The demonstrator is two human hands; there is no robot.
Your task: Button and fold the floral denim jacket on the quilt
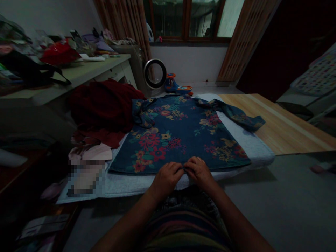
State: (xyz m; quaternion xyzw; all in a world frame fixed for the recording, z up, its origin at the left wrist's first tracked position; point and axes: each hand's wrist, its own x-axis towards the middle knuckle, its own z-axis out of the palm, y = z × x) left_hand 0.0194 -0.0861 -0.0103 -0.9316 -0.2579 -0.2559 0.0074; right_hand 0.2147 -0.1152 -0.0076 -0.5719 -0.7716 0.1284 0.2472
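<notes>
At the near hem of the floral shirt [178, 136], my left hand [168, 179] and right hand [200, 171] pinch the cloth side by side, equally close. It lies flat on the white pad [258, 148], its long axis towards 12 o'clock.

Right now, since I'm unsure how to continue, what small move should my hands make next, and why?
Probably slide the left hand and right hand apart along the near hem of the dark blue floral shirt: both pinch its middle side by side, while the shirt lies flat on the pale padded mat.
</notes>
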